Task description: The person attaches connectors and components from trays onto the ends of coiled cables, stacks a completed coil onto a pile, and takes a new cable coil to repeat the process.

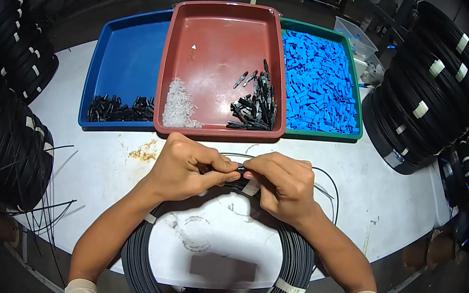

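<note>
My left hand [191, 165] and my right hand [284, 182] meet above the far side of a coil of black cable [297, 254]. The fingertips of both are pinched together on a small dark connector part [241, 168], mostly hidden by the fingers. A thin loose length of black cable [336, 202] arcs out to the right of my right hand. White tape bands [290, 288] hold the coil, which lies on the white table [398, 218] and reaches past its near edge.
Beyond my hands, a red tray [219, 52] with clear small pieces and black connectors overlaps a blue tray [128, 62] of black parts and a green tray [355, 113] full of blue pieces. Stacked cable coils [431, 85] stand at right, more coils [8, 141] at left.
</note>
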`<act>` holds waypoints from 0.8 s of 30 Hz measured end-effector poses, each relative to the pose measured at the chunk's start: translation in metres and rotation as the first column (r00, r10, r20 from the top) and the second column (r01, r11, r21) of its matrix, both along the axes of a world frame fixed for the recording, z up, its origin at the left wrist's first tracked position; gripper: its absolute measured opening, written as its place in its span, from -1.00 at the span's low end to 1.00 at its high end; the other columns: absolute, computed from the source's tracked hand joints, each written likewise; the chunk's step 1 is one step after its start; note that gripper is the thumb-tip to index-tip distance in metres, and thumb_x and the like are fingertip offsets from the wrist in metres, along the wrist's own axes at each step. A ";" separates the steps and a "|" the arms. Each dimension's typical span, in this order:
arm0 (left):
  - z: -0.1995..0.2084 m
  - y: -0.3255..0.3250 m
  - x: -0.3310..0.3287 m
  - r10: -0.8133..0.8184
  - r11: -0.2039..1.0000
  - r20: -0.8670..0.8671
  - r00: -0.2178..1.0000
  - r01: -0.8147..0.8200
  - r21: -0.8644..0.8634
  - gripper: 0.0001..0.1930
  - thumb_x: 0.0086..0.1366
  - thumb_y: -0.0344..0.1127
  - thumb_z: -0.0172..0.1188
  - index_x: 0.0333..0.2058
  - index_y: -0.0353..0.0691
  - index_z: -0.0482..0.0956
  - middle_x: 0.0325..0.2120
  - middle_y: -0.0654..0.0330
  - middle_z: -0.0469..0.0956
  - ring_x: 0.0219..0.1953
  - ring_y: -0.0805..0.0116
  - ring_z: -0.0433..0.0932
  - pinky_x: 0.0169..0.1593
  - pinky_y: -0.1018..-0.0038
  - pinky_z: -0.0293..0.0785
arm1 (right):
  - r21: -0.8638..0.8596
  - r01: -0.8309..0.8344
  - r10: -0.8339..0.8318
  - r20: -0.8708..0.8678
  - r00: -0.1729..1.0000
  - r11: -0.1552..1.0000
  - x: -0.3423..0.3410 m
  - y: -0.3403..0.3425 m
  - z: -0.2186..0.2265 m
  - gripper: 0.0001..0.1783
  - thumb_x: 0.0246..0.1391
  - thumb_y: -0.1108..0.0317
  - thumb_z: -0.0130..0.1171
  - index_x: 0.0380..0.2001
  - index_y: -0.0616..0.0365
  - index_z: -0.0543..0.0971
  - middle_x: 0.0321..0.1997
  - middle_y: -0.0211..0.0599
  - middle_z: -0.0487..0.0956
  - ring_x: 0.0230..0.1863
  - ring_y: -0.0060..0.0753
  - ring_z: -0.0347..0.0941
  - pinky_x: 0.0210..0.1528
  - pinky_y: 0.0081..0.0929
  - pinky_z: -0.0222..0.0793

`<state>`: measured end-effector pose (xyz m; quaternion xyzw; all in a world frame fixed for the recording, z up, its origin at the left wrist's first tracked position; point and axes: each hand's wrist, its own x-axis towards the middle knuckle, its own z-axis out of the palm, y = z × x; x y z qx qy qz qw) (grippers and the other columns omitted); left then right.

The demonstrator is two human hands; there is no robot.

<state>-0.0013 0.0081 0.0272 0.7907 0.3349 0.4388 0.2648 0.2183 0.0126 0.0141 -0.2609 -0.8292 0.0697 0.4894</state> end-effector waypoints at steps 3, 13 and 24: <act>-0.002 0.002 0.002 -0.028 0.989 -0.027 0.999 0.032 0.146 -0.92 0.04 -0.53 0.46 -0.44 -0.34 0.74 -0.50 0.09 0.73 -0.51 0.37 0.72 -0.47 0.49 0.63 | -0.023 0.021 -0.021 0.033 0.999 1.000 -0.001 0.000 -0.001 -0.86 -0.11 0.55 0.32 -0.40 0.16 0.62 -0.49 -0.28 0.56 -0.55 -0.18 0.52 -0.52 -0.34 0.39; -0.005 0.007 0.000 -0.041 0.956 -0.031 0.999 0.049 0.291 -0.86 0.01 -0.55 0.48 -0.40 -0.31 0.72 -0.43 0.08 0.74 -0.47 0.26 0.74 -0.40 0.48 0.68 | -0.135 -0.026 0.021 -0.043 0.999 0.990 -0.003 0.001 -0.001 -0.86 -0.09 0.48 0.37 -0.40 0.16 0.62 -0.51 -0.25 0.54 -0.56 -0.14 0.49 -0.51 -0.29 0.37; -0.001 0.002 0.001 0.067 0.712 -0.258 0.964 0.135 0.689 -0.99 0.15 -0.48 0.34 -0.45 -0.26 0.70 -0.43 0.14 0.73 -0.47 0.36 0.72 -0.48 0.50 0.64 | -0.242 -0.041 0.049 0.026 0.998 0.969 0.002 0.002 -0.002 -0.87 -0.09 0.45 0.40 -0.41 0.16 0.66 -0.52 -0.25 0.58 -0.54 -0.15 0.51 -0.47 -0.29 0.40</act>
